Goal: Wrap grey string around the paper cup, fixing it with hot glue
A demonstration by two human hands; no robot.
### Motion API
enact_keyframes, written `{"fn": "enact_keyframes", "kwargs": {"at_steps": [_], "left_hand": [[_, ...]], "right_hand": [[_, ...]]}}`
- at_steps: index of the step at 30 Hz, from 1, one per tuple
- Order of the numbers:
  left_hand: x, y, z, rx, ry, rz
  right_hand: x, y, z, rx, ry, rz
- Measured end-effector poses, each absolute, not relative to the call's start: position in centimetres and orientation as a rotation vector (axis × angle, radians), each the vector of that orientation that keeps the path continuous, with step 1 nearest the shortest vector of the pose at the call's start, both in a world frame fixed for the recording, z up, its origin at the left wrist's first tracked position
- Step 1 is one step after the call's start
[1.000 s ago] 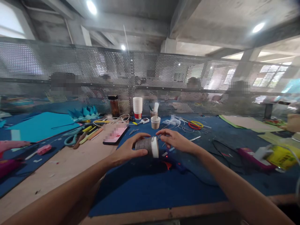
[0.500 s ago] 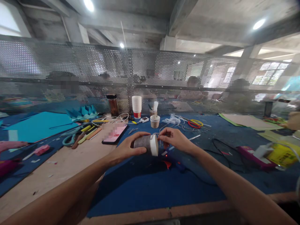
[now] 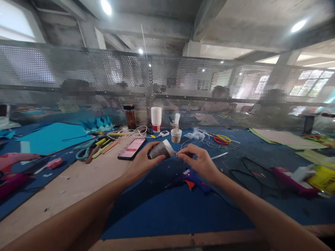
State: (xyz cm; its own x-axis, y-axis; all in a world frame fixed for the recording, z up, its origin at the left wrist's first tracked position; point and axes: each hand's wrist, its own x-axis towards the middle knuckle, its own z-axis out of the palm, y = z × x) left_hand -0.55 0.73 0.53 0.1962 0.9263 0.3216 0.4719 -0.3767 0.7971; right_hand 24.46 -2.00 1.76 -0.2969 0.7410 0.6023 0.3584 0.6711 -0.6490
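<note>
My left hand [image 3: 143,161] is wrapped around a paper cup [image 3: 159,150] whose side looks covered in grey cord, with a white band near one end. The cup is tilted, that pale end up and to the right. Beside it, my right hand [image 3: 199,159] pinches a thin light cord [image 3: 176,153] between thumb and fingers, close to the cup's rim. A blue glue gun [image 3: 191,177] with an orange trigger and a small red light lies on the mat below my right hand.
Further back stand a stack of white cups [image 3: 156,118], a small cord-wrapped cup [image 3: 176,136] and a brown jar [image 3: 130,116]. A phone [image 3: 131,149] and cutting tools [image 3: 98,148] lie left. Scissors [image 3: 222,139] and a pink glue gun [image 3: 293,181] are right. A perforated screen [image 3: 178,76] rises behind.
The cup has tipped, its white end swinging upward, and both hands moved slightly with it. My right hand keeps its pinch on the cord. More of the blue glue gun shows. The view shifted slightly.
</note>
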Motion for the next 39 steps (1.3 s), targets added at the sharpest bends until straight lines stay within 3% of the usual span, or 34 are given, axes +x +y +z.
{"fn": "enact_keyframes", "kwargs": {"at_steps": [39], "left_hand": [[0.3,-0.6,0.6,1.813,1.246,1.218]], "right_hand": [[24.0,-2.4,0.7,-0.889,-2.061,0.29]]}}
